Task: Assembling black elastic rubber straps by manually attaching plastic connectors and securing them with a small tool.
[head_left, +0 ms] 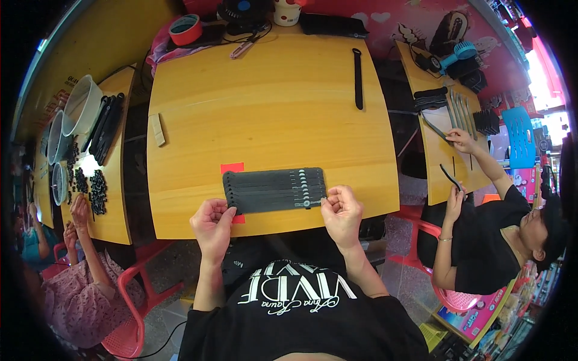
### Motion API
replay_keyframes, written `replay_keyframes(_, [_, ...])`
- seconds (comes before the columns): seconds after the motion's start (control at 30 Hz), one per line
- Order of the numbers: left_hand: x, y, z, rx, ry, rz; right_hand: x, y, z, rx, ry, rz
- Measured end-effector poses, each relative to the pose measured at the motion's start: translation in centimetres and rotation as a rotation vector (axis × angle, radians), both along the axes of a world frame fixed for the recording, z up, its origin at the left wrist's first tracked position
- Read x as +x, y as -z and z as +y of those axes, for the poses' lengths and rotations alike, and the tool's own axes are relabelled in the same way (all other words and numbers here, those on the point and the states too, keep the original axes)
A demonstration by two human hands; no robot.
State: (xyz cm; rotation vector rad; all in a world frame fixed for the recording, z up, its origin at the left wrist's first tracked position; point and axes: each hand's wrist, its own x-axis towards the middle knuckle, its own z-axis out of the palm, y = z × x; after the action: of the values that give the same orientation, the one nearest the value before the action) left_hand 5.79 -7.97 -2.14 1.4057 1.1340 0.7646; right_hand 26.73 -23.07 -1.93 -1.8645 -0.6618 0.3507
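Note:
A row of flat black straps (262,189) lies overlapped on the wooden table (259,108) near its front edge. Each strap has a rounded left end, and pale printed marks run down the row near the right. My left hand (211,224) is closed in a pinch at the left end of the nearest strap. At the right end of that strap, the thumb and fingers of my right hand (342,215) are pinched together. Red patches (232,167) show above and below the row's left part. A single black strap (358,78) lies at the far right.
A beige strip (158,130) lies at the table's left. Along the back are a red tape roll (185,30), snips (242,48), a fan (244,11) and a white cup (286,12). People work at side tables, left with small black parts (98,192), right with straps (463,111).

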Motion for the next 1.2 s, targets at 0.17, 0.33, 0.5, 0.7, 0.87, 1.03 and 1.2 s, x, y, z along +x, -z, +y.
replay_keyframes(0.17, [0.14,0.08,0.10,0.006,-0.012,-0.006,0.30,-0.51,0.13,-0.051,-0.021,0.005])
replay_keyframes(0.33, [-0.07,-0.04,0.00,0.007,-0.018,-0.014,0.35,-0.53,0.25,-0.045,-0.042,0.009])
replay_keyframes(0.5, [0.39,0.08,-0.29,0.073,0.004,-0.013,0.79,-0.04,-0.45,-0.039,-0.057,0.031])
replay_keyframes(0.7, [0.17,0.22,-0.19,0.093,-0.008,-0.001,0.61,-0.03,-0.33,-0.023,-0.061,0.044])
replay_keyframes(0.87, [0.11,0.28,-0.19,0.113,-0.017,0.042,0.49,-0.11,-0.25,-0.042,-0.087,0.018])
replay_keyframes(1.03, [0.42,-0.25,-0.31,0.171,-0.030,0.074,0.52,0.08,-0.20,-0.028,-0.079,0.019])
replay_keyframes(1.2, [0.10,-0.01,0.33,0.310,-0.024,0.168,0.61,0.19,-0.31,-0.021,-0.086,0.025])
